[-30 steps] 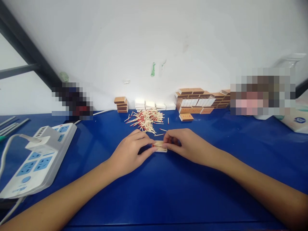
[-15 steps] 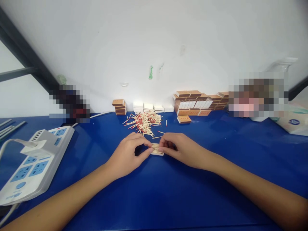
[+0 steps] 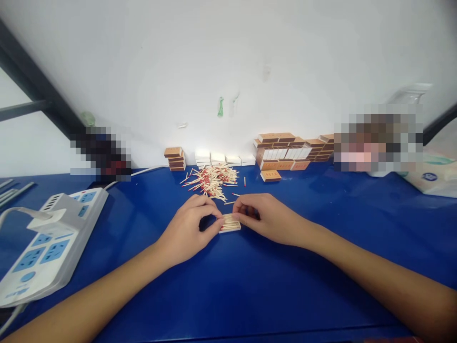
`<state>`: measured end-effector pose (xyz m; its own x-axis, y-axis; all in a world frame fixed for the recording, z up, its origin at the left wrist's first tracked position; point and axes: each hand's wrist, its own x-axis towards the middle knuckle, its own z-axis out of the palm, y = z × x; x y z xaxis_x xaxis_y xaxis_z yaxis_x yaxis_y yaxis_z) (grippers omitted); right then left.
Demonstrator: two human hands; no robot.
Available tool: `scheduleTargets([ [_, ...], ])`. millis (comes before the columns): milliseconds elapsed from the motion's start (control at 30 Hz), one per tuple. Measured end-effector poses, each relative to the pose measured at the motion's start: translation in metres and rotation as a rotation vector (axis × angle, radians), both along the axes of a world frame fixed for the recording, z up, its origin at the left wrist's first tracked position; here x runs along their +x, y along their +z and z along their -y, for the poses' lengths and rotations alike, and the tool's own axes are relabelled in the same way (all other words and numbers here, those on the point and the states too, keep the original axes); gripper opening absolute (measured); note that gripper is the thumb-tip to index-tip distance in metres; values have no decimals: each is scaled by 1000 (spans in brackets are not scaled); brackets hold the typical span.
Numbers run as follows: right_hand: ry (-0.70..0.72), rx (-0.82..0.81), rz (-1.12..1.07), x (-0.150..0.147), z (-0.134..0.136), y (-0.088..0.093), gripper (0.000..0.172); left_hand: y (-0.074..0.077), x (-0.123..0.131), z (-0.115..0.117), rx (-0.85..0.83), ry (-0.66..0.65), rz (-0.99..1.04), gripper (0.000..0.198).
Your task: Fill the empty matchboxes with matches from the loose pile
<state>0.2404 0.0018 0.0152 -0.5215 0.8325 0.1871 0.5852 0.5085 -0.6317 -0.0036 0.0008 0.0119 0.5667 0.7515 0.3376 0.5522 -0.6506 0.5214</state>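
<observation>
A small white matchbox tray [image 3: 230, 230] filled with matches [image 3: 231, 221] rests on the blue table between my hands. My left hand [image 3: 193, 224] closes its thumb and forefinger at the tray's left end, by the red match heads. At the upper right corner of the tray, my right hand [image 3: 266, 216] has its thumb and curled forefinger together, touching the matches or the rim; which one, I cannot tell. Just beyond lies a loose pile of red-headed matches [image 3: 214, 180], with a few strays on its right.
Along the wall stand a short stack of matchboxes [image 3: 174, 159], white matchbox trays [image 3: 217, 158] and a larger stack of matchboxes [image 3: 285, 153]. One matchbox [image 3: 270, 176] lies in front. A power strip [image 3: 53, 243] occupies the left, a plastic package [image 3: 432, 176] the far right.
My right hand has drawn slightly up and back, so more of the matches and the tray's right end show. My left hand stays at the left end. The whole view has shifted slightly.
</observation>
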Motion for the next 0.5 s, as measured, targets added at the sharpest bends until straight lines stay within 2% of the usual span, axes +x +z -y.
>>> scheduleTargets([
  [67, -82, 88, 38, 7, -9, -2, 16, 2, -1, 2, 22, 6, 5, 10],
  [200, -248, 205, 71, 25, -34, -11, 14, 4, -2, 4, 96, 8, -17, 36],
  [333, -198, 178, 37, 29, -45, -17, 20, 3, -2, 4, 147, -23, -102, 37],
  [500, -211, 134, 142, 20, -38, -15, 18, 0, -2, 4, 159, -39, -97, 24],
])
